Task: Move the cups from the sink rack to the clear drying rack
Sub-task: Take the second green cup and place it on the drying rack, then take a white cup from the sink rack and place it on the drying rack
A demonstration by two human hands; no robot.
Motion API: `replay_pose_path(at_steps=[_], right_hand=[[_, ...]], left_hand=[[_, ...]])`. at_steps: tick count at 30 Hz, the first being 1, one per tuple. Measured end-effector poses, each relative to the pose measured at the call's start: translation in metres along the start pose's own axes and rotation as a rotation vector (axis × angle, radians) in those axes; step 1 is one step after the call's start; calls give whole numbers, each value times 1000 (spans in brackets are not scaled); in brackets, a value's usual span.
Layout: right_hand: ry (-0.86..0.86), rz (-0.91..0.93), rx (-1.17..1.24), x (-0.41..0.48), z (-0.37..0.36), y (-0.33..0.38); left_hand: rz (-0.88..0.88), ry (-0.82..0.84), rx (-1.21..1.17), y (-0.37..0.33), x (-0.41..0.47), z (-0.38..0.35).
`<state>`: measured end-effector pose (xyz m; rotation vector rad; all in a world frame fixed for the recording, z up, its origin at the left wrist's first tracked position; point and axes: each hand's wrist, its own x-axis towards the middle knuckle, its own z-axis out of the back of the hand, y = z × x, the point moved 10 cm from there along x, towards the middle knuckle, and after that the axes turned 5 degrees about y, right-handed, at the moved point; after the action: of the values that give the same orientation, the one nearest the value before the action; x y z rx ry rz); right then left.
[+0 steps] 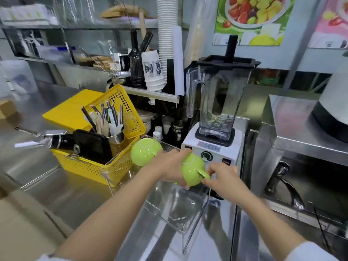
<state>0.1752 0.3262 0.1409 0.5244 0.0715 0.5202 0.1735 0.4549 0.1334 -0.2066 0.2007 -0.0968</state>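
One upturned lime-green ceramic cup (146,152) sits in the clear acrylic drying rack (169,210); left hand (169,169) and right hand (224,178) grasp a second green cup (192,172) above it, nearly placed; sink rack unseen

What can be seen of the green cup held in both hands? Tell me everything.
The green cup is glossy lime green, ceramic by its look, turned upside down so its pale foot ring faces up. Its loop handle points right, pinched by the right hand. The left hand wraps its left side. It sits over the clear drying rack, beside the blender.
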Motion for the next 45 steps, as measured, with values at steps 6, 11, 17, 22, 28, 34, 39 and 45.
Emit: replay_pose_path(at_steps=[6,11,17,22,28,34,39,45], right_hand=[[-19,-38,-34,12,-9,-9],[3,-22,14,9,-12,-15],[-169,13,186,-22,35,-34],[-196,-84,163,-72,60,-95],[-207,-235,181,-157,85,-191],[-108,-423,225,-232,86,-288],[282,-511,124,-279,35,-340],[397,-516,135,-297,10,-358]], left_hand=[[15,-6,76,11,9,-4],[17,25,2,11,5,0],[-159,-146,-140,-50,-7,31],[-320,-118,-224,-149,-8,6],[-495,-62,-206,-269,-3,-44],[-506,115,-45,-355,15,-131],[-509,265,196,-401,16,-210],[-439,272,326,-424,8,-270]])
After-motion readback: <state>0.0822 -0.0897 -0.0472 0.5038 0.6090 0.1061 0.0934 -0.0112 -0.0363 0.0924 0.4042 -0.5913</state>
